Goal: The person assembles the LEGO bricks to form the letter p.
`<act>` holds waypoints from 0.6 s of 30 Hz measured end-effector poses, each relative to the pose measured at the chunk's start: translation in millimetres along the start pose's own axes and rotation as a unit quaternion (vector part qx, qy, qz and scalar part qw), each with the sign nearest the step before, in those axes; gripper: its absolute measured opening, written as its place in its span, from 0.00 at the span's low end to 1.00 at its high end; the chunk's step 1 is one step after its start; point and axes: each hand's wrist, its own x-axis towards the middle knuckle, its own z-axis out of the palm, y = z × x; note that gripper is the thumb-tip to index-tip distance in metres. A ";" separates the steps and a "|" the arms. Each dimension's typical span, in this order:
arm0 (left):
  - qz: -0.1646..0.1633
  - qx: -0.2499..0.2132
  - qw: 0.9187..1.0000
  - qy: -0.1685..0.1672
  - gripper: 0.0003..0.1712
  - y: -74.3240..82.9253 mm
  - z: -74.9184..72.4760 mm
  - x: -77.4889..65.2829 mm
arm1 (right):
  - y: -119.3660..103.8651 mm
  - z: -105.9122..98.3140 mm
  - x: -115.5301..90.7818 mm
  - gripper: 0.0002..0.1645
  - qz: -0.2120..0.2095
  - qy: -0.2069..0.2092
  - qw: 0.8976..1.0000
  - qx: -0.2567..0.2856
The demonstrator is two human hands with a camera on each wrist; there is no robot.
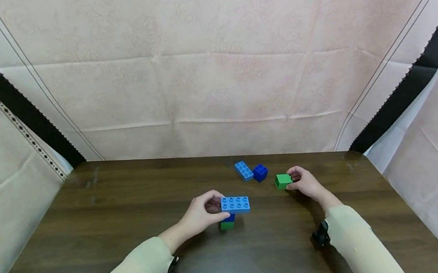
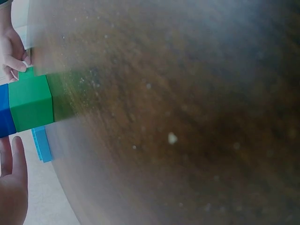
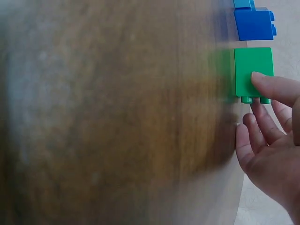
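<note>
My left hand pinches the left end of a long light blue toy building brick, thumb in front and fingers behind. That brick tops a stack, over a dark blue brick and a green brick at the bottom. In the left wrist view the lower green brick shows close up, and the light blue top is out of frame. My right hand pinches another green brick between thumb and fingers. The right wrist view shows this green brick on its side, its studs toward my palm.
Farther back on the brown wooden table lie a light blue brick and a dark blue brick, side by side. Pale cloth hangs behind the table's far edge and along both sides.
</note>
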 end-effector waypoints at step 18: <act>-0.003 0.001 1.000 -0.006 0.17 -3.7 -0.6 -0.3 | -7.6 5.7 -10.6 0.22 -0.002 0.034 0.994 0.100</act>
